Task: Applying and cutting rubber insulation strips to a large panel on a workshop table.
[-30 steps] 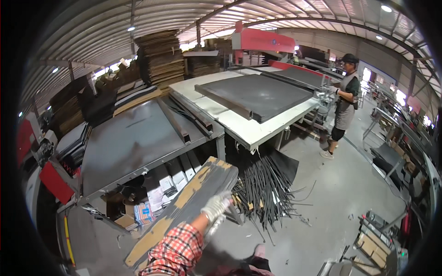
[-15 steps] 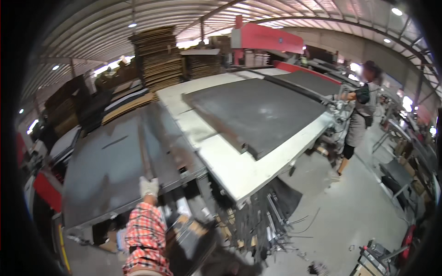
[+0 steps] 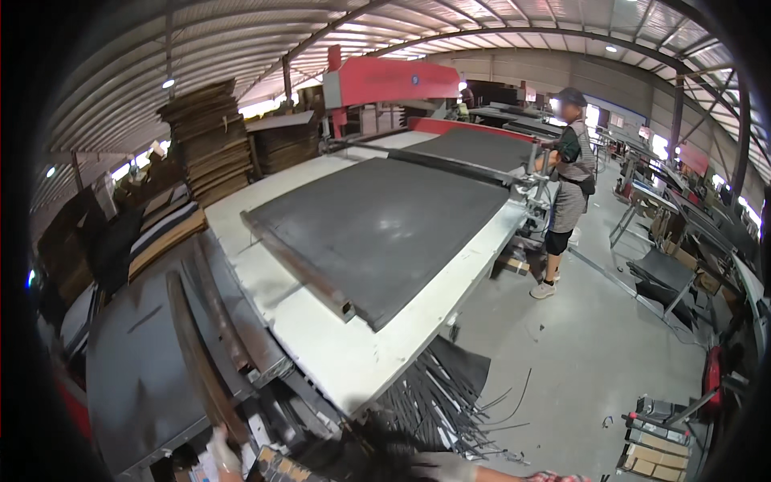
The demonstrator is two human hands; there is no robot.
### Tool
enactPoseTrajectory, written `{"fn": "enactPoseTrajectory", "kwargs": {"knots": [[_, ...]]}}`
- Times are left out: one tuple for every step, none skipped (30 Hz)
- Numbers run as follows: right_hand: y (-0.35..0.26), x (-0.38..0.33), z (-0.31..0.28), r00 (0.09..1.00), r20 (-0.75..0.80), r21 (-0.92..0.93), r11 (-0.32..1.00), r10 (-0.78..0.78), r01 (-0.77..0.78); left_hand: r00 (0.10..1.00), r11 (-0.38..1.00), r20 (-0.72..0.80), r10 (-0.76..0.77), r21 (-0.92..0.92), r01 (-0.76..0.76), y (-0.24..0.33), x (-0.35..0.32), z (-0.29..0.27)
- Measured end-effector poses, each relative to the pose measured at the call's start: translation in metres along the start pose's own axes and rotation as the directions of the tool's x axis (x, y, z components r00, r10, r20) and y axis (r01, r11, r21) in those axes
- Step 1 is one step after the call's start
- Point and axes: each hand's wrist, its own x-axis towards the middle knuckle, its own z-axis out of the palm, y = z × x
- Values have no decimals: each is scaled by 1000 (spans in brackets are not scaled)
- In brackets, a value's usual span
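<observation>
White counter (image 3: 345,353) carries large dark sheet (image 3: 385,221), folded lip along near-left edge. Co-worker (image 3: 569,185) stands at counter's far right corner. Long rusty strip (image 3: 197,353) lies on lower dark panel (image 3: 136,377), left of counter. Left hand (image 3: 221,450), gloved, fingers clamped on strip's near end. Right hand (image 3: 438,466) at bottom edge, fingers' state cannot tell.
</observation>
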Motion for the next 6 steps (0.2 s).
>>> {"fn": "enactPoseTrajectory", "kwargs": {"knots": [[-14, 6, -10, 885, 154, 72, 888, 439, -453, 998, 989, 26, 54, 135, -57, -11, -54, 23], [-20, 21, -8, 866, 248, 226, 844, 434, -487, 993, 956, 47, 108, 269, -117, -22, -110, 48], [-25, 25, -13, 889, 287, 142, 901, 358, -409, 984, 903, 68, 162, 393, -176, -34, -167, 72], [-25, 30, -17, 927, 299, 178, 942, 225, -285, 961, 971, 149, -234, -8, 238, -51, -204, 101], [-25, 20, -31, 927, 294, 173, 941, 233, -291, 780, 701, 205, -591, -348, 622, -69, -238, 129], [-24, 9, -49, 942, 292, 245, 940, 163, -238, 778, 699, 211, -591, -347, 625, -78, -254, 151]]}}
